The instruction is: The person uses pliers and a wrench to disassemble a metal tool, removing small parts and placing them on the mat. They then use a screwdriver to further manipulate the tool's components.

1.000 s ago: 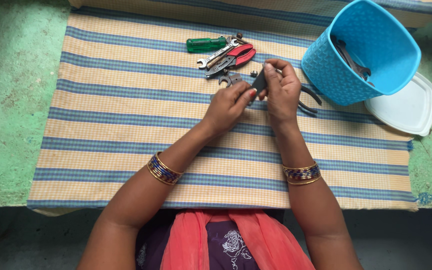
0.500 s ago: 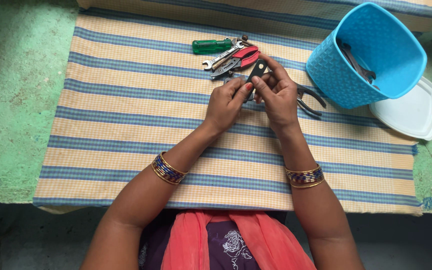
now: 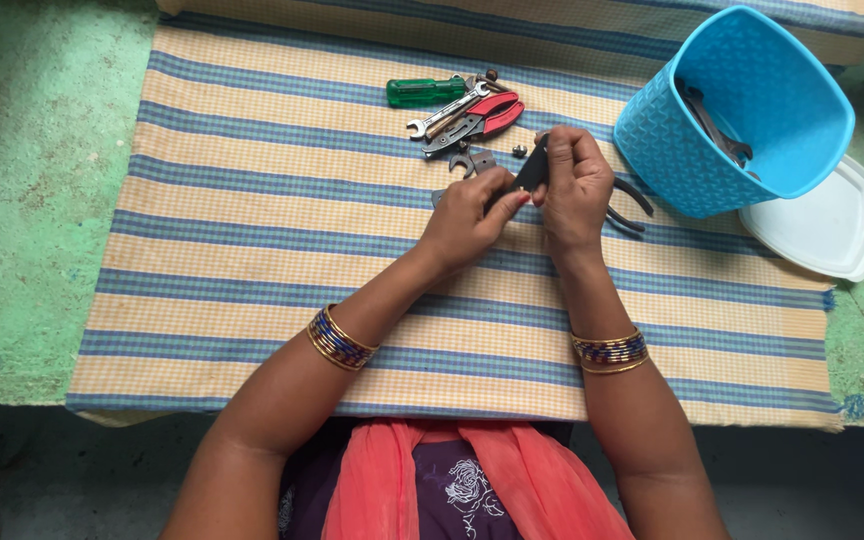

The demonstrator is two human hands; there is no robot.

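Pinching a small flat black metal piece (image 3: 531, 170) between them, the fingers (image 3: 512, 196) of both hands meet just above the centre of the frame. The left hand (image 3: 467, 215) closes thumb and forefinger on the lower end of the piece; the right hand (image 3: 574, 185) curls its fingers over the upper end, so both are clamped on it, lifted slightly off the cloth.

Under and to the right of the right hand lie dark-handled pliers (image 3: 624, 203), their handles jutting out toward the right. Just above the left hand sit a small open-ended steel spanner (image 3: 472, 160) and a small round nut (image 3: 519, 151). Higher up, in the upper middle of the frame, lies a cluster of tools: red-handled pliers (image 3: 492, 110), a silver spanner (image 3: 442, 113) and a green-handled screwdriver (image 3: 422, 92).

All of this rests on a cream and blue striped woven mat (image 3: 252, 250) spread over a green floor (image 3: 32, 200). At the upper right a light blue plastic basket (image 3: 672, 140) is tipped on its side with dark tools inside, touching a white plastic lid (image 3: 832, 225). Each wrist carries blue and gold bangles (image 3: 337, 340).
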